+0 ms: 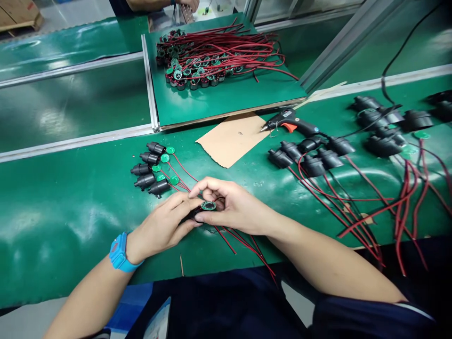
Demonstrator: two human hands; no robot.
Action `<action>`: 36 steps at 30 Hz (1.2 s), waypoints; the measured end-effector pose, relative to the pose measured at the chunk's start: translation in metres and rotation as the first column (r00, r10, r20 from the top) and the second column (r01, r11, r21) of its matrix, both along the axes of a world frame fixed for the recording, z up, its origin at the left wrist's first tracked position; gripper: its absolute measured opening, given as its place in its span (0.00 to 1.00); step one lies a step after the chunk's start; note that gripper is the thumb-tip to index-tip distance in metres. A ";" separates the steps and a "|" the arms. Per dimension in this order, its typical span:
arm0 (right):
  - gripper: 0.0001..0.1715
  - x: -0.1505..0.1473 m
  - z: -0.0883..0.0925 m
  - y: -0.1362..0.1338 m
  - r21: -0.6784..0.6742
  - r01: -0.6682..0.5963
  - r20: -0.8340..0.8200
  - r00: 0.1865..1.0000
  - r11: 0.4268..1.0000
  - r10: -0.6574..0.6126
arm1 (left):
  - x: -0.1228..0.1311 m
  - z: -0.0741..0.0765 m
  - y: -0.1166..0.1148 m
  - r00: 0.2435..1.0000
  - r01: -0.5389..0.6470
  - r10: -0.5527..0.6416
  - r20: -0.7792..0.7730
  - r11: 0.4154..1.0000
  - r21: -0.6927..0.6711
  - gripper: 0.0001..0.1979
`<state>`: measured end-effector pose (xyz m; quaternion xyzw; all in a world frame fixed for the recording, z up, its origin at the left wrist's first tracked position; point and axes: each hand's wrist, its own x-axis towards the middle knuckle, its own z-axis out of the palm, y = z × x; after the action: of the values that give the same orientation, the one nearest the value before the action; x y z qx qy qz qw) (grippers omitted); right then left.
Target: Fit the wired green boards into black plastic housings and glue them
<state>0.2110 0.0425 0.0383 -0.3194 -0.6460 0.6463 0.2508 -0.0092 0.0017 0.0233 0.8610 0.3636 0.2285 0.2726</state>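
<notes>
Furthest left, a blue wristband [120, 252] circles my left wrist. Ahead of that wrist, five black plastic parts [145, 181] lie in a loose column on the green bench [70, 197], their wider ends turned right, with green discs [165, 158] on red leads just beside them.

My left hand [171, 216] comes next, its fingers and thumb clasped on a dark part [192, 214]. The round board [208, 205], face up, sits at that part's right end, between my two hands and right of my left fingertips. The dark part's long axis seems to run crosswise, from my left hand towards my right, though my fingers hide too much of it to be sure.

My right hand [236, 207] is the nearer to the board: its thumb and fingers gather closely about the right side, the thumb on the side towards me. Red wires [226, 241] trail below it.

Further right, well apart from both hands, a glue gun [298, 125] points its nozzle left over a cardboard sheet [229, 141], behind more black parts [314, 165].
</notes>
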 end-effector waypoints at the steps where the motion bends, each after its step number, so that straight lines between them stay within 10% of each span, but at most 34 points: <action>1: 0.17 -0.001 -0.001 -0.001 0.020 0.004 0.023 1.000 1.000 -0.005 | 0.001 0.001 -0.001 1.000 0.009 -0.009 -0.015 1.000 -0.002 0.18; 7: 0.20 -0.002 -0.004 0.000 0.143 0.024 0.056 0.998 0.989 -0.032 | 0.006 0.007 -0.004 0.998 0.007 -0.008 -0.055 1.000 -0.015 0.18; 15: 0.11 0.000 0.002 0.004 0.113 0.190 -0.035 0.982 0.975 -0.187 | 0.008 0.004 -0.004 0.953 -0.302 0.295 0.071 0.948 0.106 0.15; 19: 0.15 -0.004 -0.004 0.003 -0.060 0.138 -0.014 0.990 0.989 -0.139 | 0.006 -0.003 -0.005 0.877 -0.481 0.457 0.151 0.839 0.255 0.17; 24: 0.20 -0.010 -0.010 -0.001 -0.208 0.033 -0.068 0.997 0.977 -0.048 | 0.000 -0.002 -0.004 0.922 -0.387 0.359 0.146 0.832 0.397 0.16; 28: 0.17 0.020 0.005 0.020 0.232 0.110 0.115 0.983 0.967 -0.140 | -0.004 -0.002 -0.003 0.914 -0.406 0.358 0.192 0.795 0.451 0.16; 30: 0.17 0.056 0.015 0.047 0.564 0.276 0.240 0.847 0.779 -0.474 | -0.004 -0.001 -0.004 0.891 -0.454 0.403 0.210 0.777 0.436 0.16; 32: 0.21 0.100 0.021 0.079 0.741 0.308 0.392 0.523 0.597 -0.757 | -0.004 0.000 -0.005 0.873 -0.488 0.435 0.222 0.765 0.420 0.15; 33: 0.24 0.121 0.021 0.095 0.754 0.272 0.503 0.346 0.598 -0.792 | -0.003 0.000 -0.006 0.869 -0.495 0.440 0.228 0.762 0.417 0.15; 36: 0.33 0.164 0.010 0.134 0.694 0.266 0.637 0.206 0.669 -0.743 | -0.001 0.000 -0.006 0.874 -0.485 0.420 0.243 0.764 0.425 0.14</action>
<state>0.3753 0.1764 0.0483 -0.7436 -0.6500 0.0807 0.1344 -0.0105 -0.0046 0.0235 0.7699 0.4747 0.4262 0.0144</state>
